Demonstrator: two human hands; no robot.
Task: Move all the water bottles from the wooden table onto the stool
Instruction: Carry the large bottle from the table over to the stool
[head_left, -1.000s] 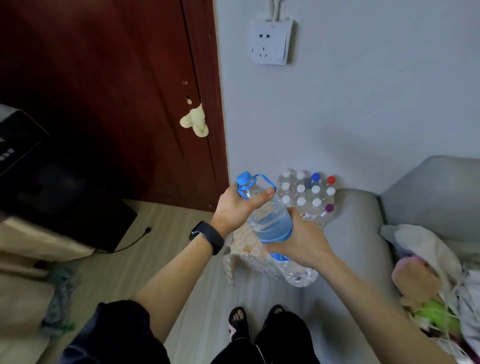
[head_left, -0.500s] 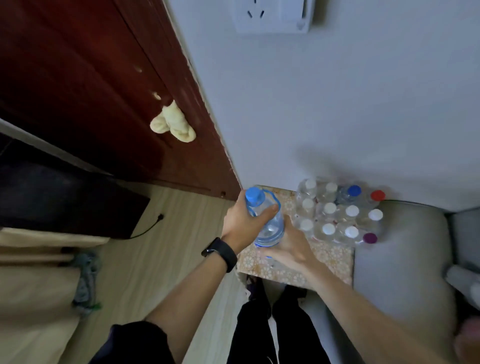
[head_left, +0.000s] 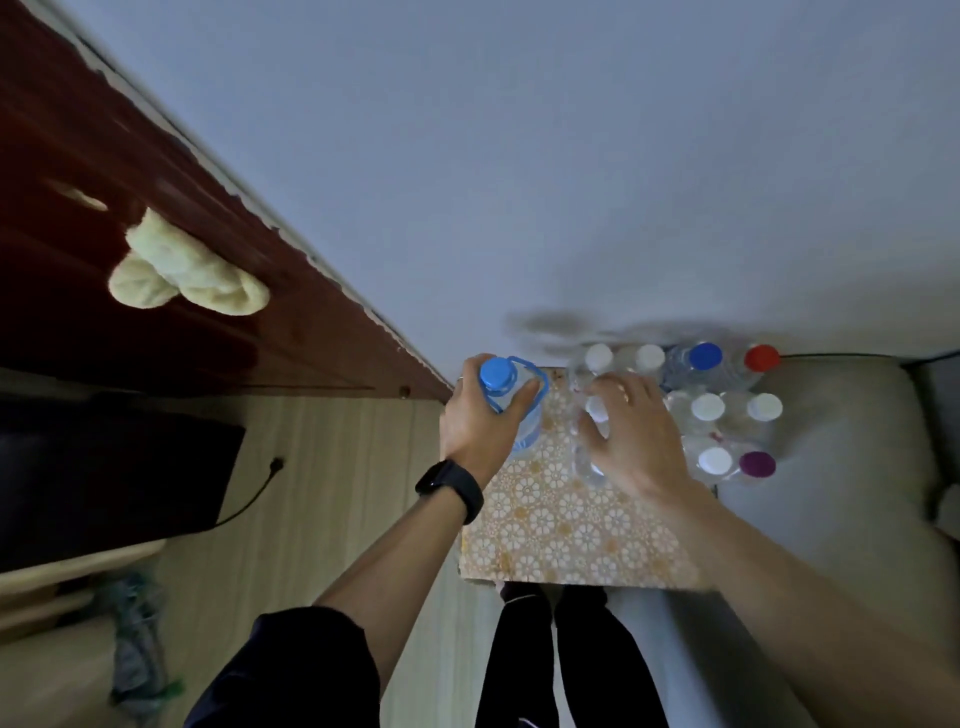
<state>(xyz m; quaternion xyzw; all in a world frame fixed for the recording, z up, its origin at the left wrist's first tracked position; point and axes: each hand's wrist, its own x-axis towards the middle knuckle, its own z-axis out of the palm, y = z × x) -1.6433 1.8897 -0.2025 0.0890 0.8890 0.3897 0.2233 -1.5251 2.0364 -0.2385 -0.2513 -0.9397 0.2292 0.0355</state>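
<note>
Left hand (head_left: 478, 421) still grips blue-capped bottle (head_left: 496, 373), far-left of stool (head_left: 571, 530); right hand (head_left: 639, 441) off it, now splayed over white-capped bottle (head_left: 596, 410), grip unclear.

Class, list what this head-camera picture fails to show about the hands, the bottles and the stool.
Head view throughout:
1. Whether the right hand grips the small bottle: motion blur, and its own fingers overlap it.
2. Base of the large bottle: covered by the left hand.
3. Legs of the stool: hidden under its patterned top.
4. The wooden table: outside the frame.
</note>
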